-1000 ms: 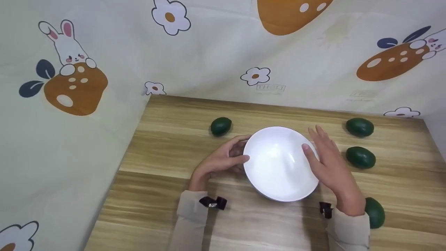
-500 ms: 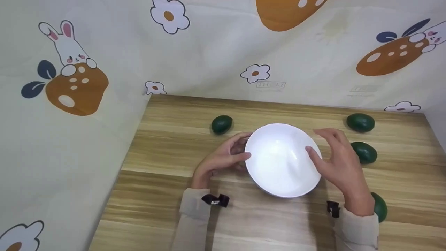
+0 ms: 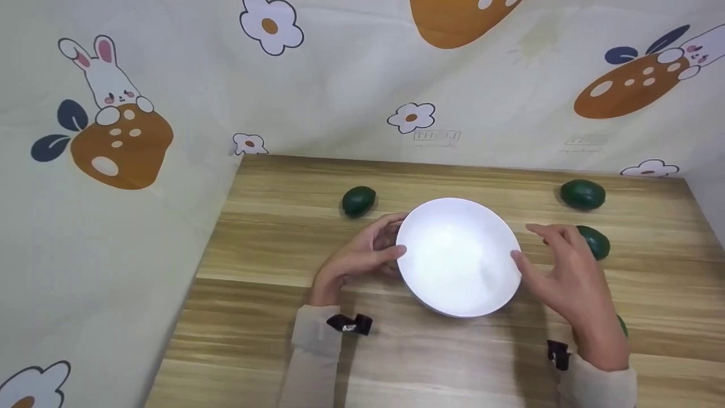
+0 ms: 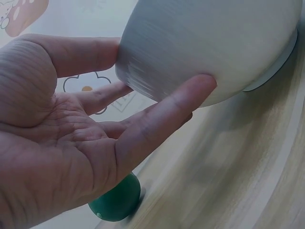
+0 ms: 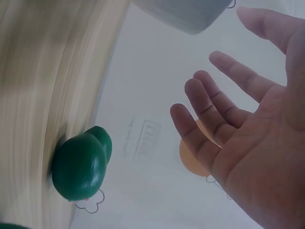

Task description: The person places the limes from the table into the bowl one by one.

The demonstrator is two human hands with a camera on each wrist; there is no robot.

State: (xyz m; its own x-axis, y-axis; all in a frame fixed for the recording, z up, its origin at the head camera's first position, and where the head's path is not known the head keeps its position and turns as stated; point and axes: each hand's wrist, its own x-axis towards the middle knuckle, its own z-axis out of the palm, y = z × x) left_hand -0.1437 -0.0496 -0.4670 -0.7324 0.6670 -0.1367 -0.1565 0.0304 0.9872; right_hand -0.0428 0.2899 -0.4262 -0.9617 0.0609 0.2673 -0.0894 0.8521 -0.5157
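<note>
A white bowl stands in the middle of the head view, its mouth facing up and its inside bare. My left hand holds its left side, thumb at the rim and fingers spread against the outer wall, as the left wrist view shows on the bowl's wall. To the right of the bowl hovers my right hand, thumb tip close by the rim in the head view. Its fingers are loosely bent with nothing between them, and the right wrist view shows the palm apart from the bowl.
Dark green avocado-like fruits lie about the wooden table: one behind the left hand, one at the back right, another fruit partly behind the right hand. A further fruit is mostly hidden by the right forearm. A patterned cloth backs the table.
My right hand has drawn away from over the bowl's right rim, outward and toward the person, its fingers bending. The left hand keeps its hold and the bowl stays nearly in place.
</note>
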